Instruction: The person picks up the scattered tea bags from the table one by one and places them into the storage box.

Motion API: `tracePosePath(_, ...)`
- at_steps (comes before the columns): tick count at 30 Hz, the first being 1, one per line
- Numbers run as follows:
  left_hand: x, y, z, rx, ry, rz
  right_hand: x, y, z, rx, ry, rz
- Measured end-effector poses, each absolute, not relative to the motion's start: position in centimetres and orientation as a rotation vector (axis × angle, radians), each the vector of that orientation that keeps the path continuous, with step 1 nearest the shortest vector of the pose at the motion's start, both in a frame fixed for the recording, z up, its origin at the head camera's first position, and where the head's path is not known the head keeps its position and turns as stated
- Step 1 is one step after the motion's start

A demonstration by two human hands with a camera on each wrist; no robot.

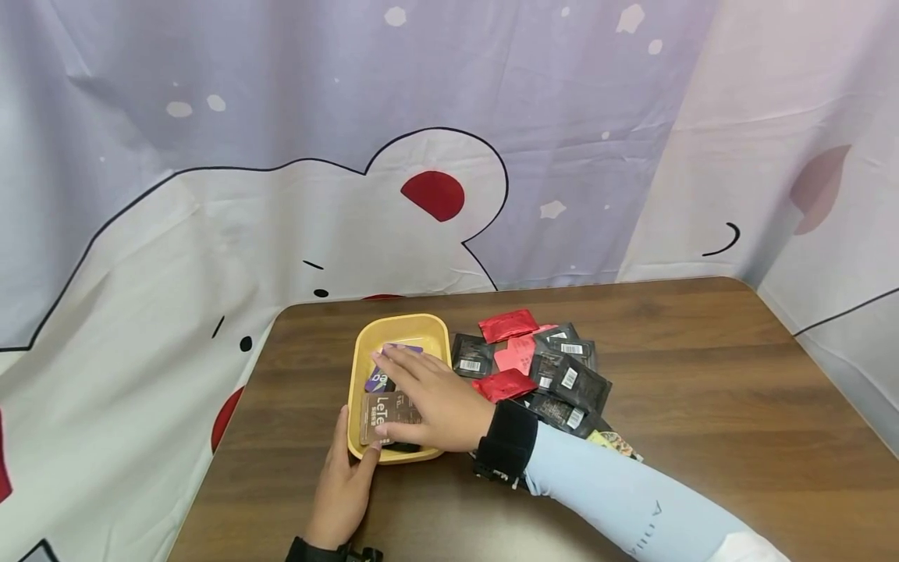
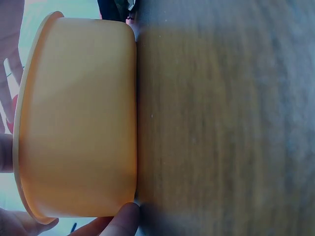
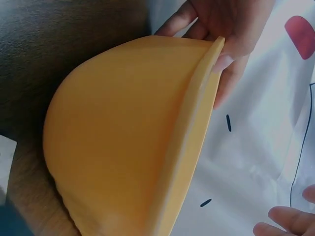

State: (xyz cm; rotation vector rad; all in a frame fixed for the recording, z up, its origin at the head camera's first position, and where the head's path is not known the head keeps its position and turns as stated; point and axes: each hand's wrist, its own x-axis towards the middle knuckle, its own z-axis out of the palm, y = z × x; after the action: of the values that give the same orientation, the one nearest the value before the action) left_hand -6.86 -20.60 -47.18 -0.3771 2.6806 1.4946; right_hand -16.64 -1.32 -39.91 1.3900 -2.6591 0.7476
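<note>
A yellow plastic basin (image 1: 402, 321) stands on the table with several flat packets inside. Among them are a brown packet (image 1: 375, 421) with white lettering and a purple packet (image 1: 375, 381). My left hand (image 1: 340, 492) holds the basin's near-left corner, thumb over the rim and fingers along the outer wall; the right wrist view shows this left hand (image 3: 236, 29) on the rim too. Across the basin reaches my right hand (image 1: 442, 402), palm down, with fingers extended over the packets and partly hiding them. The basin's outer wall (image 2: 78, 118) fills much of the left wrist view.
Right of the basin lies a loose pile of black sachets (image 1: 581, 382) and red sachets (image 1: 507, 325), with a yellow patterned packet (image 1: 612, 443) partly under my right forearm. The wooden table (image 1: 702, 375) ends at a printed curtain (image 1: 562, 156) behind.
</note>
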Motion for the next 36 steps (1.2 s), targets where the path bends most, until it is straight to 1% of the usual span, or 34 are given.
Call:
tracePosePath(6, -6.9, -20.5, -47.1, -0.392, 2.666, 1.502, -16.9, -0.6, -40.3, 1.372, -2.667, 0.759)
tracePosePath(11, -6.9, -20.4, -47.1, -0.418, 2.660, 1.490, -17.1, 1.1, -40.7, 1.314, -2.754, 0.768)
tracePosePath(23, -6.9, -20.4, -46.6, -0.503, 2.619, 1.423, -18.4, 8.9, -43.3, 1.030, -2.894, 0.785)
tracePosePath(36, -6.9, -20.5, -46.6, -0.495, 2.626, 1.412, -19.2, 17.1, -45.2, 0.735, -2.975, 0.639)
